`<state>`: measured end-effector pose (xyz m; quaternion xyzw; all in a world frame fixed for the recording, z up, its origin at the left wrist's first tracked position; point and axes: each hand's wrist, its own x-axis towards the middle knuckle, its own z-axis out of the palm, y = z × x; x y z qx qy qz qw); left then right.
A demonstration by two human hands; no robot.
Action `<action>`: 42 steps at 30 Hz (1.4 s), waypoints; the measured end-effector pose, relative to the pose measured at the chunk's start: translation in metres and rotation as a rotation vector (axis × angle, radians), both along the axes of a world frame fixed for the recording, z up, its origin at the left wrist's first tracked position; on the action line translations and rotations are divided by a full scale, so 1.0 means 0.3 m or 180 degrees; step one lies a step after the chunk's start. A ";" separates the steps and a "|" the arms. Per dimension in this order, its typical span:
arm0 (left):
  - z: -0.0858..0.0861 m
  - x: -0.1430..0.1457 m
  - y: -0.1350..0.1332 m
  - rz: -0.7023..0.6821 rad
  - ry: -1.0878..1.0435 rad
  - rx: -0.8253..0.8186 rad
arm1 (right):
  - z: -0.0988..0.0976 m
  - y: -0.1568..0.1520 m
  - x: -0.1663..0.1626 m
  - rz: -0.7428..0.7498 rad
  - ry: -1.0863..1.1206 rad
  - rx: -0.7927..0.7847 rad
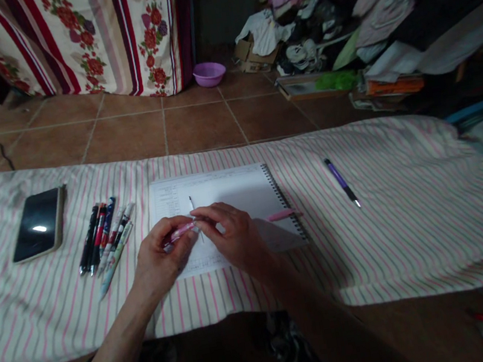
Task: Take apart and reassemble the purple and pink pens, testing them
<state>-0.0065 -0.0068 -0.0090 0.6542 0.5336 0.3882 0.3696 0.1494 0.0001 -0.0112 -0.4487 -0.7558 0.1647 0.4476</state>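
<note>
Both of my hands meet over a spiral notebook (228, 186) lying open on a striped cloth (414, 227). My left hand (160, 261) is closed around a pink pen barrel (180, 233). My right hand (234, 237) pinches the barrel's right end with thumb and fingers. A thin white refill (192, 204) lies on the page just above my fingers. A pink pen part (282, 215) rests on the notebook's right side, beside my right wrist.
Several pens (106, 236) lie in a row left of the notebook, with a dark phone (40, 223) further left. A purple pen (341, 181) lies to the right. Beyond the cloth are floor tiles, a purple bowl (208, 73), a floral curtain and piled clothes.
</note>
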 end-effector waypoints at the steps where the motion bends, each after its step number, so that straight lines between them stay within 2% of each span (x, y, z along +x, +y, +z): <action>1: -0.002 0.002 0.000 0.0062 -0.0047 -0.0046 | 0.000 -0.001 -0.001 0.0009 0.0028 0.0001; 7: -0.015 0.002 -0.002 0.0134 -0.0091 -0.0161 | -0.006 -0.009 -0.004 0.0052 0.0117 -0.0170; 14: -0.004 0.009 -0.005 0.0212 0.0028 -0.0106 | -0.011 -0.007 -0.007 0.0032 0.0149 -0.0202; 30: -0.015 0.003 -0.002 0.0226 0.0191 -0.0164 | -0.025 0.001 0.003 -0.0052 0.0525 -0.0914; 36: -0.036 -0.005 -0.002 0.0273 0.0280 -0.0188 | -0.029 0.002 0.012 -0.0171 0.0281 -0.0826; 42: -0.049 -0.009 0.001 0.0309 0.0193 -0.0228 | -0.024 0.022 0.038 -0.0594 -0.0250 -0.0689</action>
